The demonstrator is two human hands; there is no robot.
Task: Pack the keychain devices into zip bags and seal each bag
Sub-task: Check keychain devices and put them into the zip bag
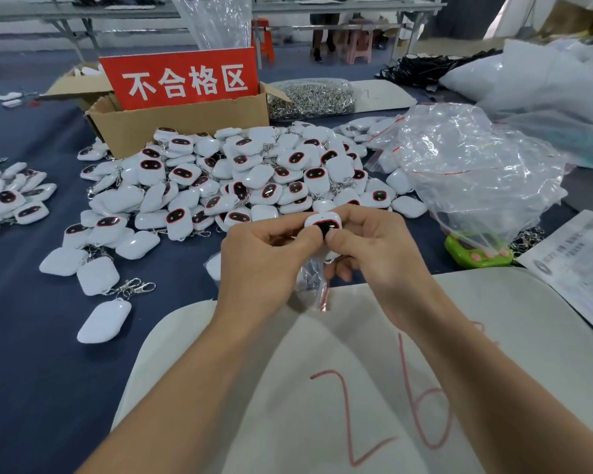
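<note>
**Both hands on one keychain device at the blue tabletop**

Blue cloth covers the tabletop (31,336), and it is crowded. Far left of the grip lies a small cluster of white devices (11,196). Nearer, just left of the hands, one device (104,321) lies face down with loose metal clips (132,288) beside it. Beyond the hands spreads the big heap of keychain devices (240,176), white shells with dark, red-rimmed faces, and behind that an open cardboard box (185,123) carrying a red sign (182,80).

The left hand (264,265) and the right hand (377,258) meet in the middle, thumbs and fingertips clamped together on a single keychain device (322,225), face up, between them. A clear zip bag (314,282) with a red strip hangs below the grip, touching the fingers; whether the device has entered it I cannot tell.

Under the forearms lies a white sheet (322,388) marked in red. Right of the grip sits a green gadget (476,256), partly under a crumpled clear plastic bag (476,165), with a printed paper (575,268) at the far right.
</note>
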